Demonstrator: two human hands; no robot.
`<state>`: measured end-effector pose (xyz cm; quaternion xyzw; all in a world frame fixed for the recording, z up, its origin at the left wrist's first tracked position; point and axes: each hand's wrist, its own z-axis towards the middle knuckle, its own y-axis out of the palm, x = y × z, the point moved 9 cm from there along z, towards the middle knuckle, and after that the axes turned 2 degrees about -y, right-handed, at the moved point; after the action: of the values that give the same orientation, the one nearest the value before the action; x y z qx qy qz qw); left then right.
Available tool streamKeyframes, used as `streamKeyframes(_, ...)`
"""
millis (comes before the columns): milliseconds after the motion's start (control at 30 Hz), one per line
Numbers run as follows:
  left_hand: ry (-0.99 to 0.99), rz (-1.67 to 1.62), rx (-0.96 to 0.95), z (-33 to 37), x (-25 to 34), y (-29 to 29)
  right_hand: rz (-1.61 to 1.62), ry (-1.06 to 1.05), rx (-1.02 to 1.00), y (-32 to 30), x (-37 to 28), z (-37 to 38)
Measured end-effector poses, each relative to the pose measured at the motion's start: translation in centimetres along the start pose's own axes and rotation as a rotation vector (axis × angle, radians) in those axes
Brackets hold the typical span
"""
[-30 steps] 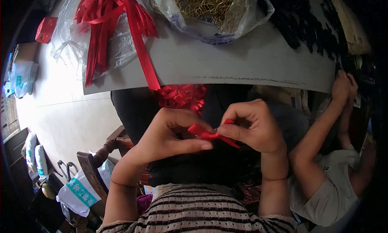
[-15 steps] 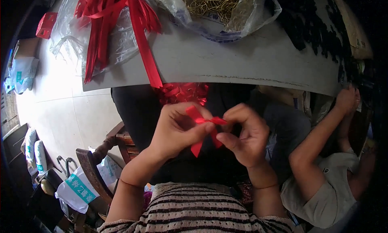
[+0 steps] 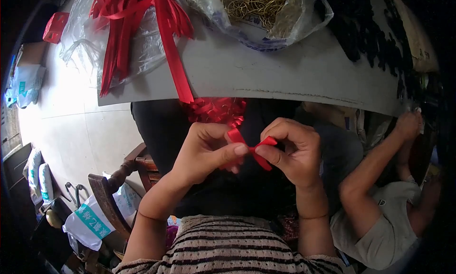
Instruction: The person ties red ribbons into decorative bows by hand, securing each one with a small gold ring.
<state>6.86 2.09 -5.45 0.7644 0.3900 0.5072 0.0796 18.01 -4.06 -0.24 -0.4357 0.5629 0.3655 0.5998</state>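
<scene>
Both hands, left hand [image 3: 206, 153] and right hand [image 3: 289, 153], still pinch the red ribbon bow [image 3: 251, 146], now drawn closer together.

So I'm sitting at a grey counter [image 3: 285, 74] with a scuffed front edge. To my left the floor [image 3: 71, 127] is pale tile, really bright from daylight. There's a dark wooden chair [image 3: 114, 188] down by my left side, with white bags [image 3: 90, 222] under it, and more white sacks [image 3: 38, 179] lie further left in the shadow.
</scene>
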Motion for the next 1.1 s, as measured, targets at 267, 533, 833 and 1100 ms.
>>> streamKeyframes(267, 0.076, 0.197, -0.221, -0.9, 1.1, 0.3, 0.028, -0.033, -0.243, 2.5, -0.1, -0.3)
streamKeyframes(533, -0.017, 0.362, -0.024, -0.2, -4.5, -4.4, -0.009, 0.147, -0.028, 3.9, 7.3, -0.8)
streamKeyframes(833, 0.581, 1.004, 0.509, 0.1, -0.2, -8.4, -0.89, -0.037, 0.142, 3.8, 10.8, 0.6)
streamKeyframes(1100, 0.526, 1.464, 0.429, -0.2, -2.8, -6.7, -0.758, -0.255, 0.206, 3.6, 10.1, -2.1)
